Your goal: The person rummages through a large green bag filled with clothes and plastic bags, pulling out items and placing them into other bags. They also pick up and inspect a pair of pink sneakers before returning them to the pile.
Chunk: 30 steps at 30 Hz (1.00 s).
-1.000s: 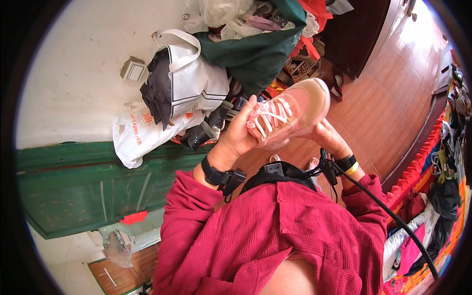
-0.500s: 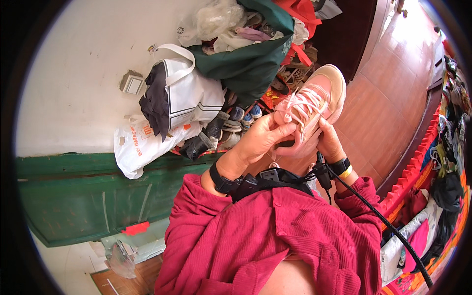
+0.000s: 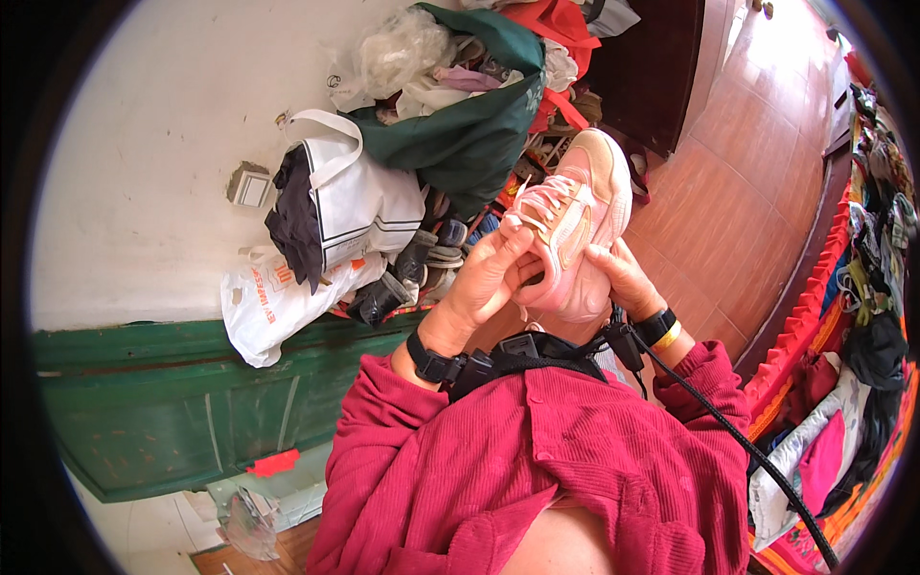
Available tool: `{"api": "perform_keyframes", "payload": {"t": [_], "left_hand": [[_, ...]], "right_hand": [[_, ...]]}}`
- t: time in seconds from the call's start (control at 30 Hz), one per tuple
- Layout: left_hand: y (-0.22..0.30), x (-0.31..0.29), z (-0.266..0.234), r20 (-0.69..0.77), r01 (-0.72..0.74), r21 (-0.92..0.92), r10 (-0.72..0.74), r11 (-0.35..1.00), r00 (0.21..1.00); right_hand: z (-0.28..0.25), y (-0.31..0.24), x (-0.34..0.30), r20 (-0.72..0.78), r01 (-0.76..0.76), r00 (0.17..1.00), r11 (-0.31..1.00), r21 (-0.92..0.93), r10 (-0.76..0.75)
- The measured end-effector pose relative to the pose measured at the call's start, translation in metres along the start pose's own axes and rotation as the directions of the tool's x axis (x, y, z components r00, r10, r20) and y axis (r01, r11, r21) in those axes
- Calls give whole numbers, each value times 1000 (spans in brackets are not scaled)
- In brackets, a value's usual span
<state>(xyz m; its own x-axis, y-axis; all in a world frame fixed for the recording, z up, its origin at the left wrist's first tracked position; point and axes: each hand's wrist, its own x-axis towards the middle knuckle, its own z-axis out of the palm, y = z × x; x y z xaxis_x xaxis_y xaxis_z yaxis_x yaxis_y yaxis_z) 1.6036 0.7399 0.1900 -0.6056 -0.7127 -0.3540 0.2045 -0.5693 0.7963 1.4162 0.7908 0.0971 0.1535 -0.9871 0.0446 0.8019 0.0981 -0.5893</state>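
Observation:
A pink sneaker (image 3: 580,225) with a beige toe and pale sole is held up in front of me, toe pointing away. My left hand (image 3: 491,278) pinches the shoe near its laces (image 3: 544,199) and tongue, thumb on top. On the other side, my right hand (image 3: 628,280) grips the shoe's side, with the thumb against the upper and the fingers partly hidden behind it. The sneaker is tilted so that its outer side and sole edge show. Its opening faces toward my left hand.
Shoes (image 3: 414,259) crowd a rack at the left, under a white tote bag (image 3: 369,196) and a large dark green bag (image 3: 450,144). A green cabinet (image 3: 172,402) lines the wall. A black cable (image 3: 738,422) crosses my right arm. Piled clothes (image 3: 872,355) lie at the right.
The sneaker has come slightly left and turned, showing more of its side. My right hand has shifted lower along it. The left hand stays at the lace area.

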Motion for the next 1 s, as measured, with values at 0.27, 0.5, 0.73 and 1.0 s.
{"api": "perform_keyframes", "payload": {"t": [0.27,0.5,0.73,1.0], "left_hand": [[4,-13,14,106,-119,937,59,327,993],[-2,-12,11,45,-94,862,108,498,993],[-9,-6,-3,-10,-145,803,257,578,966],[-8,-3,-6,-42,-165,724,282,670,959]], "right_hand": [[-6,7,4,-113,-81,989,993,87,91],[-21,13,2,-10,-88,995,945,314,96],[-12,8,-8,48,-228,973,973,37,226],[-7,9,-3,28,-160,986,986,-46,162]]}}
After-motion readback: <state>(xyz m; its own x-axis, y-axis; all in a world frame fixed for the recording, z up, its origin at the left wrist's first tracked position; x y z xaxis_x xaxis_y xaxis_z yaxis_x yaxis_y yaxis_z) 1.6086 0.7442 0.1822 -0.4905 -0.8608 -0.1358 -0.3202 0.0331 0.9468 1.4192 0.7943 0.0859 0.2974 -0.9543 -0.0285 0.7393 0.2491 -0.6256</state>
